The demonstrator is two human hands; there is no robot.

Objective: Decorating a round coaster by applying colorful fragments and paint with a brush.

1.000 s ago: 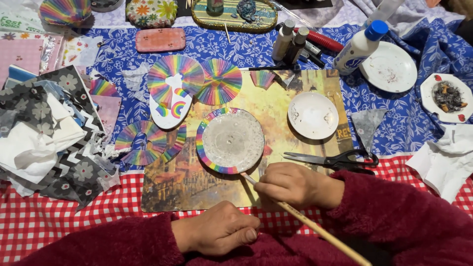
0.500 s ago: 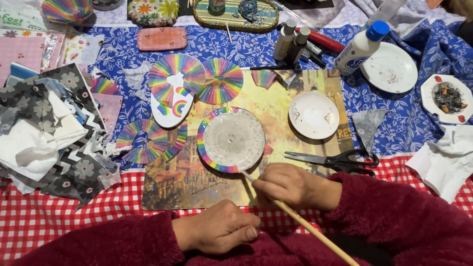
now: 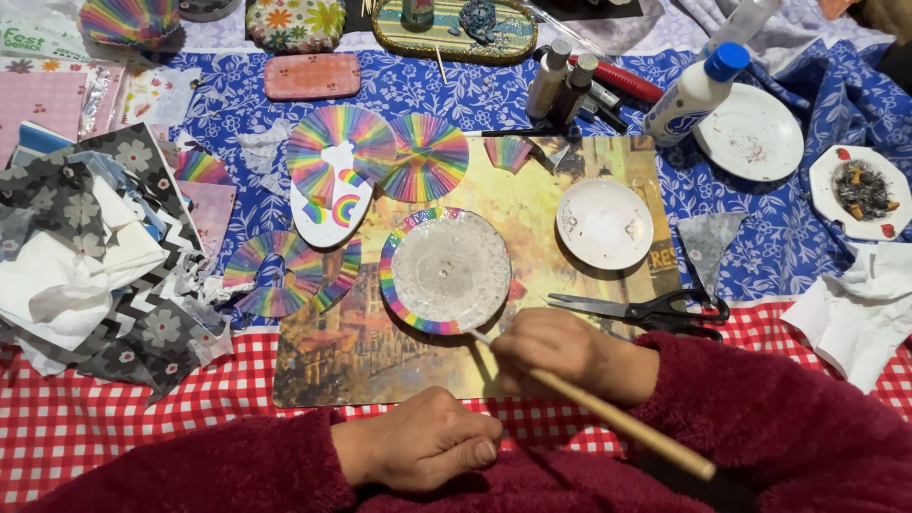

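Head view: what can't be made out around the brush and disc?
- Brush tip: hidden under the right hand beside the disc.
- Left hand palm: curled fist hides whether it holds anything.
- Brown bits on the small plate: too small to identify.
- Tray: cut off by the top edge.
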